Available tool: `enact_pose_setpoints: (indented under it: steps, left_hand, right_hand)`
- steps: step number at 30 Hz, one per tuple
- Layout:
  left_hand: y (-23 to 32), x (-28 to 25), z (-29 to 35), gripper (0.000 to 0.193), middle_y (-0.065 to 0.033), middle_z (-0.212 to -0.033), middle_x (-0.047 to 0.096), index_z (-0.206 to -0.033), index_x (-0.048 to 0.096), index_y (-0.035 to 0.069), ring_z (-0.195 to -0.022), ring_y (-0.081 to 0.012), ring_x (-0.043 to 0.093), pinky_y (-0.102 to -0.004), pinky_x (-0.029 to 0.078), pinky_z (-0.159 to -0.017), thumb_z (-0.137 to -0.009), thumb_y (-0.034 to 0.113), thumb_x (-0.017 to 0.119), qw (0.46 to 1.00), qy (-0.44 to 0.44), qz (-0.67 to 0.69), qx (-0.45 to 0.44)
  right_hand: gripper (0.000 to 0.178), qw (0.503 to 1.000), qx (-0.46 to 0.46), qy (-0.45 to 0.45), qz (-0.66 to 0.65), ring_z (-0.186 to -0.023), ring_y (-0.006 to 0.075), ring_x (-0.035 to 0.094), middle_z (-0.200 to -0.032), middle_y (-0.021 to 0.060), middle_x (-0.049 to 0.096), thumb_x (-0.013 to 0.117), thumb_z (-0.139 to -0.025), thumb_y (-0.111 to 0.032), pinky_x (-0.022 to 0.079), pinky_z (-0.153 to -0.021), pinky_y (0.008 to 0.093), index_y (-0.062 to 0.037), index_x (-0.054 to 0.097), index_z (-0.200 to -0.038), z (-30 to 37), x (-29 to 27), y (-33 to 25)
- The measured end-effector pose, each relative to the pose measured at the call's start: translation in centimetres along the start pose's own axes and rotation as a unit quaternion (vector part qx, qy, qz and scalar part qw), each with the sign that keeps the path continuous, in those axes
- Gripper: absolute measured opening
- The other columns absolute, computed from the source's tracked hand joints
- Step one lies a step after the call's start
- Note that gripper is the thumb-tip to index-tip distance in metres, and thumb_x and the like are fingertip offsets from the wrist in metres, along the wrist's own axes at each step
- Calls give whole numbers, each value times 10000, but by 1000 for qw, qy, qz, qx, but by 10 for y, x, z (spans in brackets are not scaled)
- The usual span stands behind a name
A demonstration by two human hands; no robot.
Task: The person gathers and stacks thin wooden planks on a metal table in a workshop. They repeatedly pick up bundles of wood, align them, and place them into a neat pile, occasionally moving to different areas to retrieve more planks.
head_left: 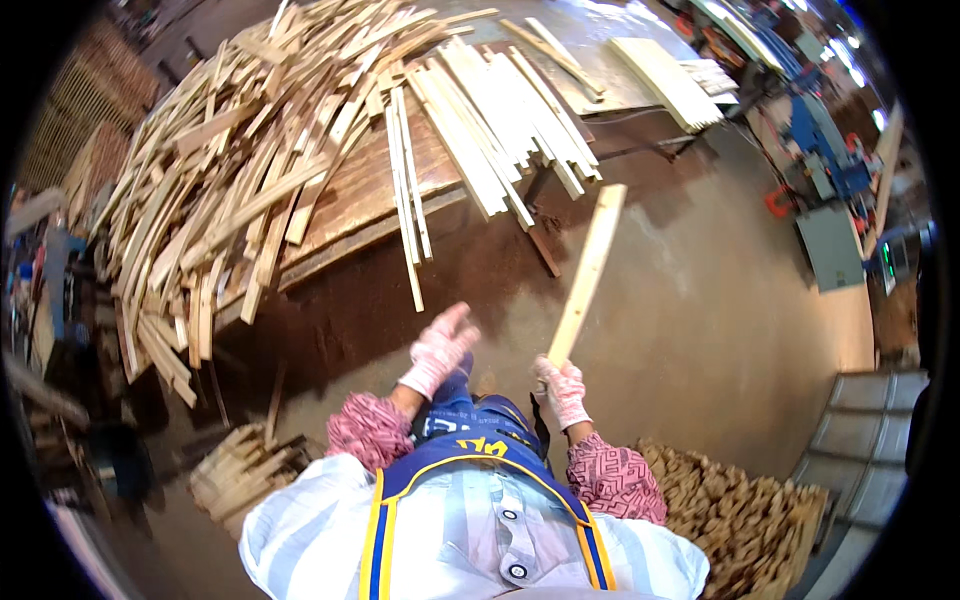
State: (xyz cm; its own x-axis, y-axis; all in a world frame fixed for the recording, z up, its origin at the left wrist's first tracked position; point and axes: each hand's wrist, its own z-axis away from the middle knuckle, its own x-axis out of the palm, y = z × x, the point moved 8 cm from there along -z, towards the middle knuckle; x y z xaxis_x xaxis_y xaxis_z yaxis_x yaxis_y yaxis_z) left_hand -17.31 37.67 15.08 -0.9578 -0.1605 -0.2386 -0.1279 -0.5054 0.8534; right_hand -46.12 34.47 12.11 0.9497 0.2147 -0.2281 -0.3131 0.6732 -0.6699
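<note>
My right hand, in a pink and white glove, grips the lower end of a pale wooden board. The board tilts up and slightly right, with its far end in the air over the floor. To its left, my left hand, gloved the same way, is held out with fingers stretched and nothing in it. Beyond both hands, a neat row of light wooden strips lies on the wooden table, ends sticking out past the near edge. Two thin strips overhang that edge nearest my left hand.
A large jumbled heap of wooden strips covers the table's left part. At the back right lies a stack of boards. Wood pieces are piled low at right and left. Machines and grey panelled boxes stand along the right.
</note>
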Motion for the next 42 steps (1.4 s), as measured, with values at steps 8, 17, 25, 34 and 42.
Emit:
enact_pose_setpoints:
  steps: [8,17,25,34,42]
  left_hand:
    - [-18,-128,-87,639,-166,-1446,505,-1459,438,64,-1334,-291,483,-365,366,-1104,-930,351,654,936,291,-178,-84]
    - [-86,-127,-201,536,-145,-1281,631,-1358,553,62,-1218,-282,569,-360,402,-1032,-1040,460,387,971,206,-52,-107]
    - [-86,-152,-252,667,-186,-1272,636,-1359,564,55,-1175,-342,588,-403,432,-992,-985,591,429,933,304,-4,-194]
    - [20,-149,-255,582,-252,-1300,564,-1356,551,100,-1198,-419,533,-472,430,-1007,-954,514,474,827,409,-262,-283]
    - [109,-69,-255,555,-212,-1316,538,-1377,524,90,-1197,-387,527,-456,449,-1003,-907,359,646,790,462,-344,-211]
  right_hand:
    - [281,999,-16,37,-36,-496,97,523,-693,-1,588,745,-878,-309,436,-446,256,-59,628,-933,-80,-63,-33]
    - [263,995,-2,96,16,-511,107,543,-708,20,608,724,-880,-277,455,-465,265,-43,653,-976,-179,-90,-138]
    - [340,936,-168,148,270,-618,160,624,-726,56,661,733,-834,-375,500,-567,343,-61,713,-962,-340,-111,-299]
    - [520,800,-266,189,503,-965,388,675,-1081,182,692,564,-895,-483,544,-838,460,-188,560,-1323,-534,-74,-526]
    - [839,738,-250,130,613,-1138,310,617,-1190,170,625,667,-818,-562,518,-934,416,-176,322,-1478,-662,5,-591]
